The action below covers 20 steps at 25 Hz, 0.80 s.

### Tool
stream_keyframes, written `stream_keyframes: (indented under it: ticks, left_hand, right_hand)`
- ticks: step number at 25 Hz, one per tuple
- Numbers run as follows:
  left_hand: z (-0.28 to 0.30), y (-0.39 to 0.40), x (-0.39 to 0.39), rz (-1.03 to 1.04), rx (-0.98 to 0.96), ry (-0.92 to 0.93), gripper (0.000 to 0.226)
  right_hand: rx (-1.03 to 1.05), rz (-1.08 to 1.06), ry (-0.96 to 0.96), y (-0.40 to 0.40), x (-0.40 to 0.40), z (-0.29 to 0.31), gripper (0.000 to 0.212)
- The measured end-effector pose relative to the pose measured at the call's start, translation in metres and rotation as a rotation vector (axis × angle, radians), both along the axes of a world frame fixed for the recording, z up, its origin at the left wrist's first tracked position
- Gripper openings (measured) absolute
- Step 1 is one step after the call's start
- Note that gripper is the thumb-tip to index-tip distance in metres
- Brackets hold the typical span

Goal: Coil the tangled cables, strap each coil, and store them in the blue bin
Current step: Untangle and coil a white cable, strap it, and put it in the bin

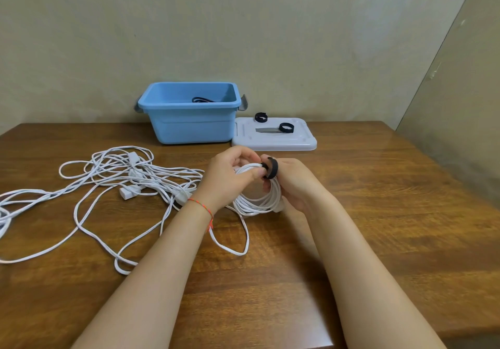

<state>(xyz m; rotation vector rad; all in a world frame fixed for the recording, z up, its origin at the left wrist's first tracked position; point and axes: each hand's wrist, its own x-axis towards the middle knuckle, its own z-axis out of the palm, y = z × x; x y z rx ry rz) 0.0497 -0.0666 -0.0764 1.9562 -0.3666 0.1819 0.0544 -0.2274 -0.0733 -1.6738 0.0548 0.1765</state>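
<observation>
1. White coil (259,200): held upright above the wooden counter (378,213), mid-frame, between both hands. Several loops visible, hanging below the hands.
2. Left hand (230,178): grip closed around the top of the coil, fingers curled over the loops, thumb pressed toward the black strap (271,169). A red thread bracelet (201,205) sits on the left wrist.
3. Right hand (295,183): grip closed on the coil's right side, fingers behind the loops; it touches the strap, which wraps over the top of the coil. Cannot tell whether the strap's end is fastened.
4. Tangled white cables (121,181): loose pile on the counter to the left of the hands, with a few white plugs among the strands. One long loop trails toward the near edge, passing under the left forearm.
5. Blue bin (189,121): open, at the far side of the counter against the wall, grey latches at both ends. A dark cable coil (201,100) lies inside, partly hidden by the rim.
6. Pale lid (295,143): flat on the counter, just right of the bin, touching or nearly so. Two spare black straps (286,127) rest on it, rolled into rings, apart from each other.
</observation>
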Motion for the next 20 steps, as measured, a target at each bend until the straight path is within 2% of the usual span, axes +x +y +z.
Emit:
stream_keyframes:
  ticks: [5, 8, 11, 14, 16, 20]
  left_hand:
    - [-0.004, -0.002, 0.003, -0.021, 0.041, 0.077, 0.012]
    - [-0.005, -0.001, 0.003, -0.019, 0.027, 0.118, 0.008]
    - [-0.004, 0.003, 0.005, -0.001, -0.11, 0.196, 0.01]
    - [-0.006, 0.005, 0.008, 0.019, -0.29, 0.284, 0.013]
    - [-0.007, 0.006, 0.011, 0.024, -0.361, 0.325, 0.016]
    - [-0.007, 0.005, 0.011, 0.007, -0.39, 0.376, 0.016]
  right_hand:
    - [-0.227, -0.006, -0.028, 0.003, -0.004, 0.005, 0.047]
    - [-0.318, -0.053, -0.087, 0.002, -0.007, 0.009, 0.042]
    - [-0.284, -0.058, -0.179, -0.002, -0.004, 0.011, 0.025]
    - [-0.202, 0.053, -0.209, -0.01, -0.003, 0.013, 0.013]
    - [-0.18, 0.114, -0.258, -0.012, -0.007, 0.014, 0.013]
    - [-0.166, 0.074, -0.401, -0.013, -0.01, 0.017, 0.011]
